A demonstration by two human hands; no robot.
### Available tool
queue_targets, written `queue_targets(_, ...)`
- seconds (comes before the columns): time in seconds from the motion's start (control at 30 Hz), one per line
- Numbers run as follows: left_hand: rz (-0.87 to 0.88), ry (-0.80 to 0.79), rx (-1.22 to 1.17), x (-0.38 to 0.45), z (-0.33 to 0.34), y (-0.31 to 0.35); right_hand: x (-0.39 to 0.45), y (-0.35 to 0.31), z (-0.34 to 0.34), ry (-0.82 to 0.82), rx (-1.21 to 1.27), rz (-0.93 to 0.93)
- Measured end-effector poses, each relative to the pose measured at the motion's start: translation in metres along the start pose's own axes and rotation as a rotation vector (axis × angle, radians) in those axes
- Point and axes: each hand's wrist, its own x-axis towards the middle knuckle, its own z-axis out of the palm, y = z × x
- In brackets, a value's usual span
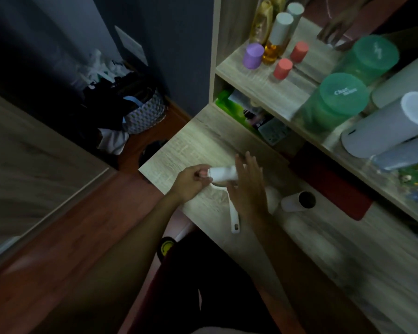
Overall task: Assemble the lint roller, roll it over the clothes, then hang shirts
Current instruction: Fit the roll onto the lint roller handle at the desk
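A white lint roll (222,173) is held just above the wooden desk (198,141). My left hand (191,183) pinches its left end. My right hand (249,186) hovers over its right end with fingers spread, covering part of it. Below the roll lies the white roller handle (234,216), its frame end under my hands. A second white roll with a dark hollow core (298,201) lies on the desk to the right.
A shelf (263,78) above the desk carries bottles, a purple cap (252,55) and two green tubs (340,97). A dark red pouch (333,186) sits under it. A laundry basket of clothes (140,109) stands on the floor at the left.
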Motion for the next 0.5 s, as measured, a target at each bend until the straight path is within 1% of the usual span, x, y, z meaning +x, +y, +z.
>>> queue_targets(0.07,-0.006,-0.007,-0.017,0.0,-0.003,-0.004,0.017,0.0,-0.002,-0.162,-0.087,-0.073)
queue_targets(0.17,0.015,-0.004,0.009,0.001,-0.004,-0.006,0.033,0.0,0.0,-0.3,-0.102,-0.094)
queue_targets(0.27,0.036,-0.016,0.027,0.002,-0.003,-0.005,0.037,0.001,0.003,-0.309,-0.047,-0.096)
queue_targets(0.4,0.033,-0.022,0.017,0.005,-0.005,-0.005,0.038,0.007,0.012,-0.289,0.065,-0.164)
queue_targets(0.5,0.028,-0.008,0.043,0.006,-0.006,-0.004,0.037,0.011,0.016,-0.259,0.068,-0.182)
